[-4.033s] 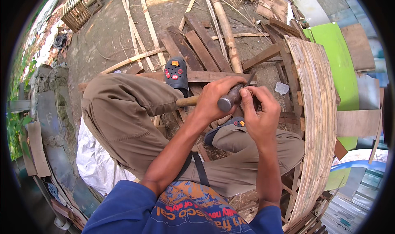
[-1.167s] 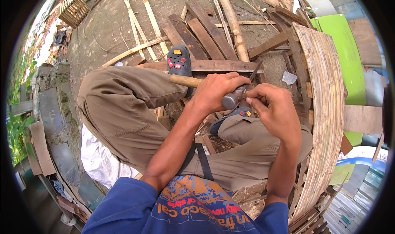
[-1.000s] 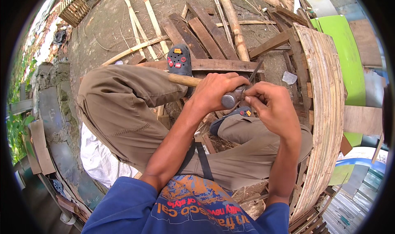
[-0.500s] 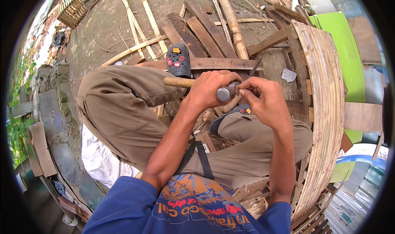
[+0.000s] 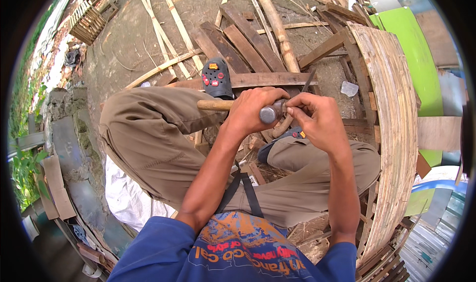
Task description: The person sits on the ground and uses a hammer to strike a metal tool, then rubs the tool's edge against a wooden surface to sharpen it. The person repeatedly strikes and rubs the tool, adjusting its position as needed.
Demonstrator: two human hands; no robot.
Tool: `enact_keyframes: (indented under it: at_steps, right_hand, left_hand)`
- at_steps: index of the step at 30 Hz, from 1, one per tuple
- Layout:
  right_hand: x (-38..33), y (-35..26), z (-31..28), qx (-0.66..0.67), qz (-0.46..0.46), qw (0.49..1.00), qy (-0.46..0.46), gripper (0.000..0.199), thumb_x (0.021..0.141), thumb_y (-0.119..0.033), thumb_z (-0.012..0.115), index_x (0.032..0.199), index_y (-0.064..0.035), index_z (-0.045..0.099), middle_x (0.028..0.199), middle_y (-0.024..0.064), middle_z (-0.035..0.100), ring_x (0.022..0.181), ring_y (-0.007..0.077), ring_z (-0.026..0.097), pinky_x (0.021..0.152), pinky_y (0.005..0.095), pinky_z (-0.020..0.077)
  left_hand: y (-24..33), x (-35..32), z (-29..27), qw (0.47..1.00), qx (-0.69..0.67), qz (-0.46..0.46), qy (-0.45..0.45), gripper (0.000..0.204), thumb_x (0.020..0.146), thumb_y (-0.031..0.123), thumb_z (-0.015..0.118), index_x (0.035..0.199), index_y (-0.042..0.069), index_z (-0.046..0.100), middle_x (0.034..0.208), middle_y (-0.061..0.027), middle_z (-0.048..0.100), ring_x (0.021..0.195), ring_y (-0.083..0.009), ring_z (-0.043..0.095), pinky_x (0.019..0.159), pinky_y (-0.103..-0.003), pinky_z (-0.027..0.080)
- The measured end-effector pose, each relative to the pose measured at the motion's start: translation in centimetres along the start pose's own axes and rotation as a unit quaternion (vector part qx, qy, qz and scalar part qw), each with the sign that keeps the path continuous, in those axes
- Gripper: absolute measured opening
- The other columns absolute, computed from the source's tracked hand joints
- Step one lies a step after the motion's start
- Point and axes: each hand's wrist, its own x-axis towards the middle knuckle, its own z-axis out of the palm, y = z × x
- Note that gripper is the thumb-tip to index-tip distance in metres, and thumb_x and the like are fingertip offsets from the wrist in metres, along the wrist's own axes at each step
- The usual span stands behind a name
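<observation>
My left hand (image 5: pixel 248 109) is closed around a hammer near its metal head (image 5: pixel 268 115). The hammer's pale wooden handle (image 5: pixel 214 105) sticks out to the left. Close beside the hammer head, my right hand (image 5: pixel 317 117) has thumb and forefinger pinched together; what sits between them is too small to make out. Behind the right fingers rises a narrow dark pointed piece (image 5: pixel 309 79), and a curved brown wooden piece (image 5: pixel 282 128) shows below the hands. Whether these two are joined is hidden. Past the hands, a reddish-brown board (image 5: pixel 270 79) lies crosswise.
Several dark planks (image 5: pixel 248 46) fan out ahead, beside a bamboo pole (image 5: pixel 277 26). A slatted bamboo panel (image 5: pixel 389 133) stands along my right, with a green sheet (image 5: pixel 414 59) beyond. Clear plastic (image 5: pixel 349 89) lies near it. At left are a white sack (image 5: pixel 126 192) and a low block wall (image 5: pixel 69 138).
The view has shifted slightly, so surroundings sit a little differently. Both hands keep nearly the same pose at the hammer head.
</observation>
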Motion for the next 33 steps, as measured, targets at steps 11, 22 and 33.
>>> enact_keyframes:
  at_steps: [11,22,33]
  right_hand:
    - [0.0,0.0,0.1,-0.008,0.009,1.000,0.003,0.010,0.085,-0.002,0.071,0.092,0.0041,0.073,0.076,0.0179,0.070,0.060,0.0231,0.063,0.060,0.0357,0.0482]
    - [0.7,-0.4,0.3,-0.061,-0.043,0.997,-0.022,0.012,0.088,-0.003,0.068,0.094,0.0060,0.072,0.083,0.0237,0.070,0.076,0.0378,0.070,0.071,0.0426,0.0516]
    - [1.2,-1.8,0.1,-0.074,-0.040,0.996,-0.035,0.014,0.087,-0.003,0.065,0.094,0.0067,0.072,0.084,0.0268,0.069,0.082,0.0426,0.069,0.076,0.0457,0.0520]
  left_hand:
    - [-0.2,0.1,0.1,1.000,0.002,-0.015,-0.012,0.041,0.067,0.013,0.079,0.107,0.012,0.069,0.093,-0.0133,0.073,0.090,-0.0374,0.069,0.075,-0.046,0.055]
    - [-1.7,0.2,0.6,0.997,-0.079,0.018,0.007,0.037,0.068,0.010,0.078,0.105,0.009,0.070,0.092,-0.0144,0.073,0.087,-0.0376,0.069,0.073,-0.044,0.054]
    - [-1.4,0.2,0.2,0.991,-0.132,0.007,0.017,0.039,0.069,0.008,0.081,0.106,0.006,0.070,0.090,-0.0158,0.072,0.084,-0.0352,0.071,0.073,-0.039,0.055]
